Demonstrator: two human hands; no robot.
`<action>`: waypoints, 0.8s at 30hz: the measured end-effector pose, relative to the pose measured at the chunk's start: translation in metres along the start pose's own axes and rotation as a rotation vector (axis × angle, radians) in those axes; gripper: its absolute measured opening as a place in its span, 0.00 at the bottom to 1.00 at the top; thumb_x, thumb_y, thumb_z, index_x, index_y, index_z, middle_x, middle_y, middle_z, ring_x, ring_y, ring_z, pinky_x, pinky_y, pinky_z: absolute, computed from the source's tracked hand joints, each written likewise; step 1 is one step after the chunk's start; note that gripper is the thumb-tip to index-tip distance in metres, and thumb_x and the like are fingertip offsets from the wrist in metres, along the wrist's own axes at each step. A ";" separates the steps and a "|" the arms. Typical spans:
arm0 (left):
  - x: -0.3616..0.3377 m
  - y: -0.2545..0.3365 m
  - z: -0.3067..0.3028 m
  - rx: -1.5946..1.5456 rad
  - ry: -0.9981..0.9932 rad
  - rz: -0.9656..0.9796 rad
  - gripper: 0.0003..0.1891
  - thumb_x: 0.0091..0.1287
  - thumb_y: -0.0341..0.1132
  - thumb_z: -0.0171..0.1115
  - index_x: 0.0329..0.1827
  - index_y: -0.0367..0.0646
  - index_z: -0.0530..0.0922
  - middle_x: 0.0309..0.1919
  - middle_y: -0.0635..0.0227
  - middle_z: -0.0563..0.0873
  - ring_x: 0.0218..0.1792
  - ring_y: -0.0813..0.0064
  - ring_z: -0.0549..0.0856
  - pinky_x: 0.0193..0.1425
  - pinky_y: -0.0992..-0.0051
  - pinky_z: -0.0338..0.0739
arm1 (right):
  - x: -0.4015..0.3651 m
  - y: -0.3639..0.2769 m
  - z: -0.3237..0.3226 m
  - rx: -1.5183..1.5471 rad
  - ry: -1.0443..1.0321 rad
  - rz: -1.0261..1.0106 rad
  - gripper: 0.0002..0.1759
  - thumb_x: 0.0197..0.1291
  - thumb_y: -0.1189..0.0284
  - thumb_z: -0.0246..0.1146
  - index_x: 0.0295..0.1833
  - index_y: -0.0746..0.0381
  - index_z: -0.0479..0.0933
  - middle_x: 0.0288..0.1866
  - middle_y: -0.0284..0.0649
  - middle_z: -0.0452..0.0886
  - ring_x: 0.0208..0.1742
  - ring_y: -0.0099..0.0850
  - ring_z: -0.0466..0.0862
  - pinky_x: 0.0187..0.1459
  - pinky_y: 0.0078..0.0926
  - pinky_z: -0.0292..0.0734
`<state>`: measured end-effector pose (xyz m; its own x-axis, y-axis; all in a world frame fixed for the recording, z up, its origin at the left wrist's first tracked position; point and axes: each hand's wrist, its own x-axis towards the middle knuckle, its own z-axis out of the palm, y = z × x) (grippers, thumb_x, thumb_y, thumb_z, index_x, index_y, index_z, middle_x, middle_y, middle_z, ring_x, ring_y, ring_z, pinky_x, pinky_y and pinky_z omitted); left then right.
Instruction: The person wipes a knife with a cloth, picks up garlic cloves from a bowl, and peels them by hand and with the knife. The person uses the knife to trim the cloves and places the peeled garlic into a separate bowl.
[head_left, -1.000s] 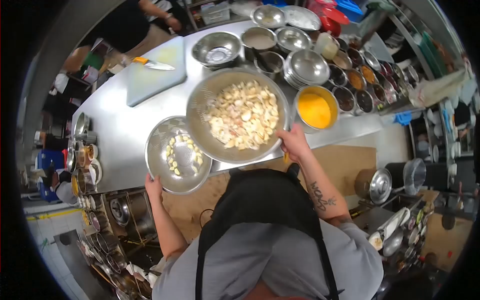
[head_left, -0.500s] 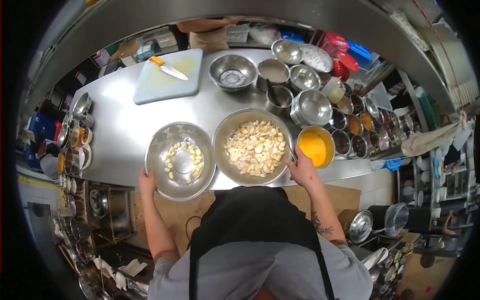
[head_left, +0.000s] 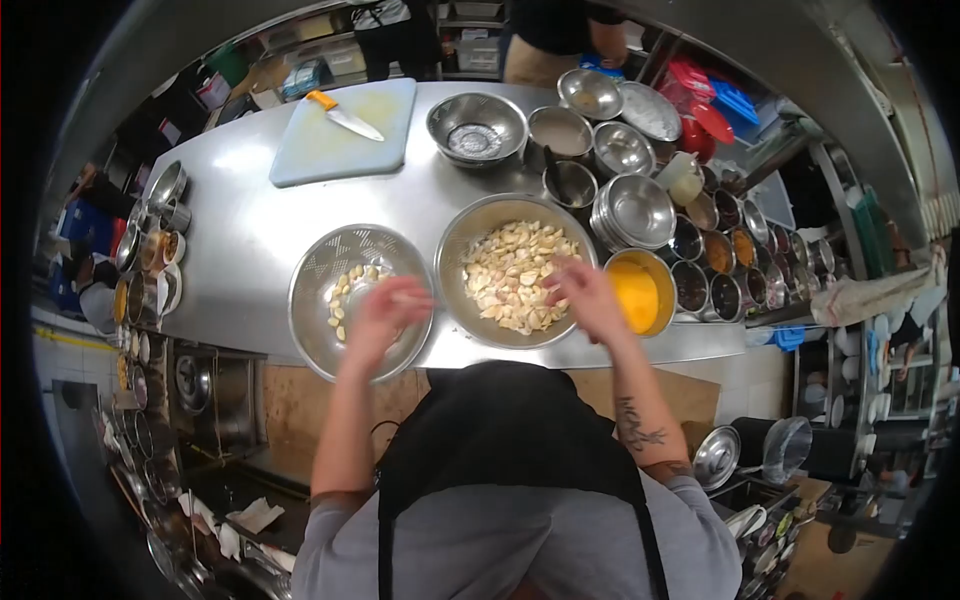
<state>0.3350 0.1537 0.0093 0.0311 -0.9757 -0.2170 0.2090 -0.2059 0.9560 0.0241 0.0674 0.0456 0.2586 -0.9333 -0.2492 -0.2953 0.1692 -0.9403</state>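
Observation:
Two steel vessels stand side by side at the counter's near edge. The perforated colander [head_left: 320,270] on the left holds a few pale cloves. The bowl [head_left: 470,230] on the right is full of pale garlic pieces [head_left: 515,270]. My left hand [head_left: 380,315] hovers over the colander's right side, blurred. My right hand [head_left: 585,295] is over the bowl's right rim, fingers reaching toward the pieces, also blurred. Whether either hand holds a piece cannot be made out.
A cutting board [head_left: 330,150] with an orange-handled knife [head_left: 342,117] lies at the far left. Empty steel bowls [head_left: 477,128], a yellow-filled bowl [head_left: 640,290] and rows of small seasoning pots [head_left: 725,250] crowd the right. Other people stand behind the counter [head_left: 240,240].
Both hands have let go of the rims and moved inward over the colander and the bowl. The bowl, lifted and tilted a second ago, now rests on the counter.

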 end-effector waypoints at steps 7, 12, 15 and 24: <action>0.032 -0.086 0.093 -0.034 -0.099 -0.183 0.16 0.67 0.21 0.59 0.58 0.36 0.74 0.44 0.63 0.83 0.39 0.75 0.85 0.45 0.77 0.81 | -0.010 0.086 0.031 -0.486 -0.231 -0.003 0.20 0.68 0.63 0.54 0.55 0.66 0.77 0.42 0.59 0.82 0.46 0.55 0.81 0.50 0.45 0.75; 0.015 -0.088 0.101 -0.068 -0.092 -0.276 0.14 0.70 0.21 0.53 0.58 0.33 0.73 0.45 0.65 0.80 0.46 0.72 0.85 0.52 0.77 0.82 | -0.016 0.083 0.024 -0.162 -0.237 0.229 0.21 0.69 0.63 0.55 0.58 0.68 0.75 0.33 0.48 0.83 0.37 0.36 0.85 0.42 0.31 0.77; 0.018 -0.080 0.100 -0.300 -0.094 -0.381 0.14 0.73 0.24 0.51 0.60 0.32 0.72 0.49 0.62 0.80 0.51 0.68 0.84 0.59 0.73 0.80 | -0.022 0.081 0.026 -0.113 -0.151 0.055 0.24 0.70 0.64 0.55 0.63 0.70 0.72 0.30 0.42 0.81 0.34 0.25 0.81 0.39 0.24 0.75; 0.004 -0.027 0.111 -0.697 -0.249 -0.270 0.15 0.69 0.27 0.61 0.59 0.38 0.76 0.47 0.67 0.84 0.45 0.75 0.84 0.48 0.77 0.79 | -0.064 0.006 0.021 -0.034 -0.152 -0.296 0.21 0.70 0.73 0.57 0.66 0.67 0.71 0.35 0.43 0.81 0.32 0.26 0.78 0.36 0.24 0.74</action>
<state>0.2206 0.1471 0.0042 -0.3111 -0.9035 -0.2948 0.7453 -0.4244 0.5142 0.0253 0.1344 0.0512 0.4713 -0.8820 -0.0003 -0.2166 -0.1155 -0.9694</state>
